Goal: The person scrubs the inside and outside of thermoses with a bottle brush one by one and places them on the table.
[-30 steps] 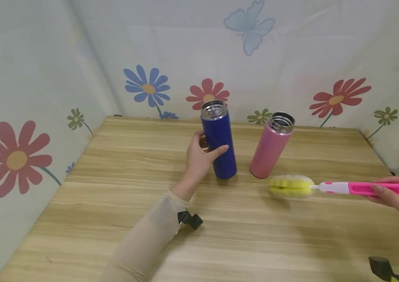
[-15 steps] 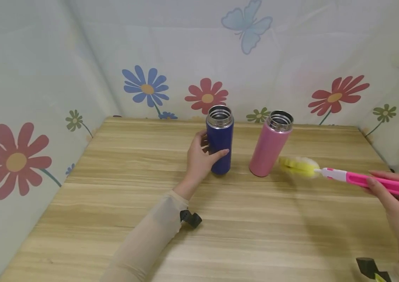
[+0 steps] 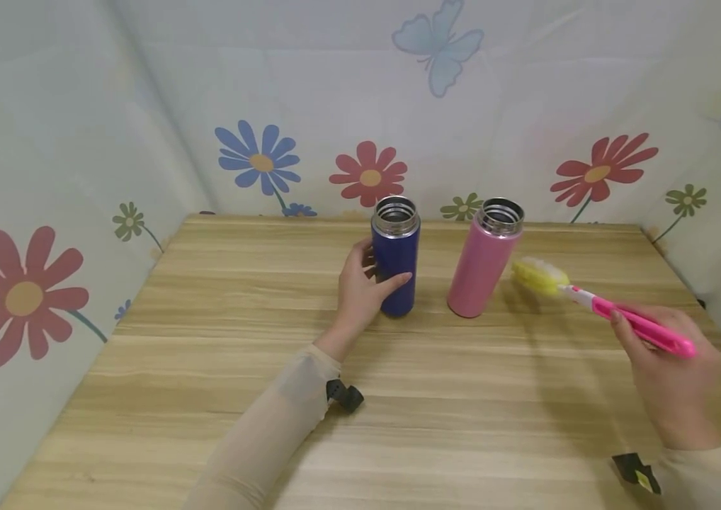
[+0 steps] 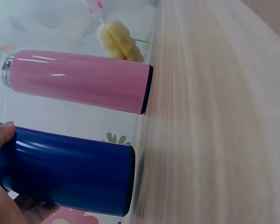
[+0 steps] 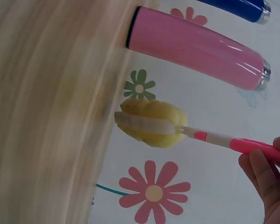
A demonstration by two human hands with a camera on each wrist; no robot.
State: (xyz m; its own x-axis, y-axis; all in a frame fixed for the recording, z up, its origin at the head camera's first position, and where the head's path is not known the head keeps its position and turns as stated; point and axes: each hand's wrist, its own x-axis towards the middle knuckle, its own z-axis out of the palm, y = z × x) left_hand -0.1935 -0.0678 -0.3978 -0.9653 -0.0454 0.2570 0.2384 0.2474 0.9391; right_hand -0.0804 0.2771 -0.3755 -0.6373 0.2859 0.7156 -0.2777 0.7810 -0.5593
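Observation:
My left hand (image 3: 362, 294) grips a dark blue bottle (image 3: 395, 265) around its side, thumb across the front. The bottle stands upright, its steel mouth uncovered. In the left wrist view, whether the blue bottle's base (image 4: 129, 182) touches the table cannot be made out. To its right stands an open pink bottle (image 3: 483, 265), untouched by either hand. My right hand (image 3: 673, 375) holds a bottle brush by its pink handle (image 3: 644, 328). The brush's yellow and white sponge head (image 3: 540, 275) points left, close to the pink bottle's right side but apart from it.
Both bottles are on a wood-grain table (image 3: 258, 340), toward its back edge. Behind it hangs a pale curtain (image 3: 309, 85) printed with flowers and a butterfly. Black wrist mounts (image 3: 344, 396) sit on both forearms.
The blue bottle has come lower and more upright in my left hand. My right hand has moved left and in, and the brush head has shifted back past the pink bottle's right side.

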